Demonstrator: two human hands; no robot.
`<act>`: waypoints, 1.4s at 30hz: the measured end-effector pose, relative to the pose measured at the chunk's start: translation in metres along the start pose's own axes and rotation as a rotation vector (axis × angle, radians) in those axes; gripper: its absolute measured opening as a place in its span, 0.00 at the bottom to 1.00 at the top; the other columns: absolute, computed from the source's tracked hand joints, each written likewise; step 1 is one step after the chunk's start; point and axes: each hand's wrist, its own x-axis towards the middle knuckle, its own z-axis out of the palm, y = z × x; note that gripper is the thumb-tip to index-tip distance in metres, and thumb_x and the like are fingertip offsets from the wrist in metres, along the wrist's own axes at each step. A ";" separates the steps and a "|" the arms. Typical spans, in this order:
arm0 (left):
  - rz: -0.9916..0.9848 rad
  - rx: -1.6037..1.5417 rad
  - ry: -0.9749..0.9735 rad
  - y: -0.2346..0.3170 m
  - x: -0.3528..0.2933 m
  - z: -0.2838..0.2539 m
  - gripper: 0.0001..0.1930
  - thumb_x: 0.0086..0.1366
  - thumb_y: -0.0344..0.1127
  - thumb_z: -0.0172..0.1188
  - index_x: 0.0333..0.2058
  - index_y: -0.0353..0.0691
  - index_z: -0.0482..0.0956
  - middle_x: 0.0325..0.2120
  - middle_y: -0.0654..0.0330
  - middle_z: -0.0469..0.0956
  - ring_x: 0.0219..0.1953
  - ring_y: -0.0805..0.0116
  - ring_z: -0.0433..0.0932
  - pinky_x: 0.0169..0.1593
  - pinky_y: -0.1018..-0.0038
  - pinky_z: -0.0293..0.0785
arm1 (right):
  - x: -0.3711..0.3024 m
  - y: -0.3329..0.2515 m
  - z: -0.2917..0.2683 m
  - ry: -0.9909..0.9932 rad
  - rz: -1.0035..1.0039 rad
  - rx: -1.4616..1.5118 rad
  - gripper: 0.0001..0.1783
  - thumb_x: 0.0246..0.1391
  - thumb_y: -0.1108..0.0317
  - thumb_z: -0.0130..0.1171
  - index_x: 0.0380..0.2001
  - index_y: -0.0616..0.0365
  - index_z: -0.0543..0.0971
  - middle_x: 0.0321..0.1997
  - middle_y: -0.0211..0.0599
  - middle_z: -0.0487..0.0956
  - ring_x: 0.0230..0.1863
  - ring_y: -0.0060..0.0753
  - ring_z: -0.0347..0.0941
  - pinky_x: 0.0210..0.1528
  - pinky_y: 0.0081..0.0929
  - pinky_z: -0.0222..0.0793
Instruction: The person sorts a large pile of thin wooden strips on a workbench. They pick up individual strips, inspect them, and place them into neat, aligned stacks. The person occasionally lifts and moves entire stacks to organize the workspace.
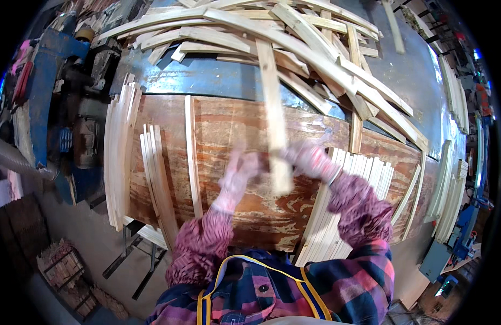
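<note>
Both my hands wear pink gloves and are blurred with motion over a brown plywood tabletop (228, 124). My left hand (240, 169) and my right hand (310, 158) close on the near end of a long pale wooden slat (273, 108), which runs away from me toward a heap of slats (293, 38) at the far side. A flat stack of slats (337, 216) lies under my right forearm.
More slat bundles rest at the table's left edge (119, 146), one bundle (157, 179) and a single strip (192, 151) nearer the middle. A blue machine (50, 70) stands at left, slat stacks (448, 184) and machinery at right, a crate (63, 265) on the floor.
</note>
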 end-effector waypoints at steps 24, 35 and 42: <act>-0.326 0.308 0.406 -0.018 -0.078 -0.149 0.38 0.48 0.28 0.71 0.60 0.41 0.67 0.47 0.53 0.81 0.44 0.59 0.80 0.49 0.68 0.77 | 0.090 -0.026 0.265 -0.006 0.001 -0.037 0.51 0.61 0.40 0.51 0.71 0.63 0.42 0.40 0.50 0.82 0.35 0.44 0.82 0.35 0.39 0.79; -0.212 0.158 0.470 -0.077 -0.145 -0.184 0.38 0.49 0.21 0.64 0.62 0.39 0.64 0.55 0.53 0.73 0.53 0.61 0.76 0.55 0.67 0.73 | 0.131 -0.048 0.094 0.954 -0.343 -0.529 0.20 0.61 0.51 0.48 0.40 0.56 0.78 0.37 0.42 0.80 0.37 0.40 0.77 0.34 0.39 0.74; -0.383 0.681 0.180 -0.050 -0.074 -0.068 0.39 0.54 0.38 0.69 0.64 0.39 0.62 0.59 0.51 0.68 0.56 0.54 0.72 0.60 0.60 0.69 | 0.094 0.061 -0.076 1.034 0.371 -0.562 0.18 0.63 0.57 0.54 0.51 0.54 0.76 0.46 0.39 0.80 0.45 0.33 0.81 0.38 0.22 0.79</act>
